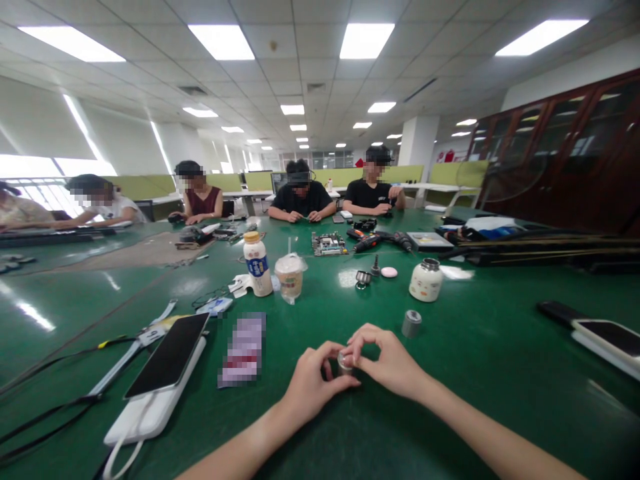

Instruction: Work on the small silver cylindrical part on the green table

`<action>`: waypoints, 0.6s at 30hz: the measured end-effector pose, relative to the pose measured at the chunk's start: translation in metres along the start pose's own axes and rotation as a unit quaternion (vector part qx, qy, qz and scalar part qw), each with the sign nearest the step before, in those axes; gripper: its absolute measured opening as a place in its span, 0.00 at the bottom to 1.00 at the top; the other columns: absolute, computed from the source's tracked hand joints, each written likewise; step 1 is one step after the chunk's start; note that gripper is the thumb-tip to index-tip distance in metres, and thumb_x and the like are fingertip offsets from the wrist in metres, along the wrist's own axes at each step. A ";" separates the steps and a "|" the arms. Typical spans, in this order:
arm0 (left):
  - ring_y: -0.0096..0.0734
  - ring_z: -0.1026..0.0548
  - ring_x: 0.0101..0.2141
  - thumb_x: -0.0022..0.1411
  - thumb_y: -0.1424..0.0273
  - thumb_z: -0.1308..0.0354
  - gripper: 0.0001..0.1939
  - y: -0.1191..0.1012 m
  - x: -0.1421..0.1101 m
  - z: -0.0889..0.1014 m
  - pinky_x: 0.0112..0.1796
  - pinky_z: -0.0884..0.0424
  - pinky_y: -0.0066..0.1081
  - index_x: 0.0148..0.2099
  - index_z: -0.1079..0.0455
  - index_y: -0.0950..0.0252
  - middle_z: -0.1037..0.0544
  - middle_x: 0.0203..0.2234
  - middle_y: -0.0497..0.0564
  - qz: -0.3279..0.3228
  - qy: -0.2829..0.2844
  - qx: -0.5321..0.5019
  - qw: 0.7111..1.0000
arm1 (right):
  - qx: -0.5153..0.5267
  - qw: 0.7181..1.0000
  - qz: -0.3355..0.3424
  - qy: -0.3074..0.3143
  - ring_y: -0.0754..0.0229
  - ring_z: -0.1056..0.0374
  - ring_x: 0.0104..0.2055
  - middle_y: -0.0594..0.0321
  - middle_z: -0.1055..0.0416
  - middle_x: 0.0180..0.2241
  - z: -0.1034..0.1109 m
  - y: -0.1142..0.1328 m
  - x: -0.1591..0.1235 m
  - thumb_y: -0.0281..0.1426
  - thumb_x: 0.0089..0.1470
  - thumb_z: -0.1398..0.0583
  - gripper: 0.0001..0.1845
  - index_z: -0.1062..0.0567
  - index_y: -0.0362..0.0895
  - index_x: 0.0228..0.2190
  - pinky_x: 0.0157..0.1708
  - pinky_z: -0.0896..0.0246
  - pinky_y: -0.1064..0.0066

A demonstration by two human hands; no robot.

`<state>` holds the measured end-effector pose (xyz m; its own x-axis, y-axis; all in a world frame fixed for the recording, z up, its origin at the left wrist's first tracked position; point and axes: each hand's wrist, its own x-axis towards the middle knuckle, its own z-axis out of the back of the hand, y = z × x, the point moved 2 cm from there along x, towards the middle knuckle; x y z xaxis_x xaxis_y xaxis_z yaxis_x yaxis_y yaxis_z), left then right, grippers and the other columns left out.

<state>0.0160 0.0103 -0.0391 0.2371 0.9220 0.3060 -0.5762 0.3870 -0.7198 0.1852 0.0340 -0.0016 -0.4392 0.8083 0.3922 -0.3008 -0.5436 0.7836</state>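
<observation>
Just above the green table point(450, 413), a small silvery cylindrical part point(345, 364) sits between my two hands. My left hand point(314, 379) grips its side with thumb and fingers. From the right, my right hand point(387, 359) closes its thumb and fingertips on the part's upper end; the fingers partly hide it. A short grey metal cylinder point(412, 324) stands on the table beyond my right hand. Farther back are a lidless cream-coloured flask point(425, 283), a metal ring-shaped part point(363, 280), a dark stemmed part point(375, 267) and a pink oval disc point(389, 272).
On the left lie a phone point(170, 353) on a white power bank point(155, 417) and a purple packet point(245, 350). A milk bottle point(257, 267) and plastic cup point(290, 275) stand behind. Farther off are a circuit board point(329, 244), power drills point(375, 240) and several seated people.
</observation>
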 end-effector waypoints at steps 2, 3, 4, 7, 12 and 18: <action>0.28 0.28 0.24 0.49 0.58 0.29 0.22 0.001 0.000 0.000 0.32 0.38 0.27 0.45 0.26 0.60 0.23 0.23 0.41 0.003 -0.001 0.003 1.000 | 0.011 1.000 0.008 -0.010 0.57 0.28 0.38 0.64 0.25 0.31 0.002 0.002 0.001 0.23 0.50 0.36 0.09 0.26 0.45 0.21 0.42 0.36 0.66; 0.28 0.29 0.23 0.49 0.58 0.29 0.23 0.002 0.000 -0.001 0.32 0.38 0.27 0.45 0.26 0.60 0.24 0.22 0.41 0.004 -0.002 0.003 1.000 | 0.015 1.000 0.010 -0.014 0.58 0.28 0.38 0.64 0.25 0.31 0.002 0.002 0.001 0.23 0.50 0.36 0.10 0.27 0.45 0.21 0.42 0.36 0.66; 0.28 0.29 0.23 0.48 0.58 0.29 0.23 0.002 0.000 -0.001 0.32 0.38 0.28 0.46 0.26 0.60 0.24 0.21 0.40 0.005 -0.003 0.002 1.000 | 0.016 1.000 0.010 -0.017 0.58 0.28 0.38 0.64 0.25 0.31 0.003 0.003 0.002 0.23 0.50 0.37 0.10 0.27 0.45 0.21 0.42 0.36 0.66; 0.27 0.29 0.23 0.49 0.58 0.29 0.22 0.002 0.000 -0.001 0.32 0.38 0.28 0.45 0.26 0.60 0.23 0.23 0.40 0.002 -0.003 -0.004 1.000 | 0.008 1.000 0.006 -0.012 0.58 0.28 0.37 0.64 0.24 0.31 0.002 0.003 0.001 0.23 0.51 0.37 0.09 0.27 0.45 0.21 0.42 0.37 0.66; 0.27 0.29 0.24 0.49 0.57 0.30 0.22 0.003 0.000 -0.001 0.32 0.38 0.27 0.45 0.26 0.59 0.21 0.27 0.41 -0.003 -0.002 -0.006 1.000 | -0.026 1.000 -0.004 -0.015 0.57 0.29 0.34 0.66 0.26 0.28 0.000 0.001 0.001 0.30 0.51 0.35 0.08 0.28 0.45 0.23 0.37 0.37 0.67; 0.26 0.29 0.22 0.49 0.56 0.30 0.23 0.002 -0.001 -0.001 0.32 0.38 0.27 0.45 0.26 0.60 0.21 0.25 0.41 -0.002 -0.004 0.005 1.000 | -0.008 0.997 -0.011 -0.080 0.58 0.27 0.33 0.67 0.26 0.28 0.006 0.004 0.003 0.34 0.53 0.36 0.09 0.31 0.46 0.33 0.37 0.36 0.68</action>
<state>0.0156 0.0103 -0.0418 0.2330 0.9201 0.3149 -0.5829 0.3913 -0.7121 0.1879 0.0354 0.0052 -0.2926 0.8452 0.4473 -0.3234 -0.5277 0.7855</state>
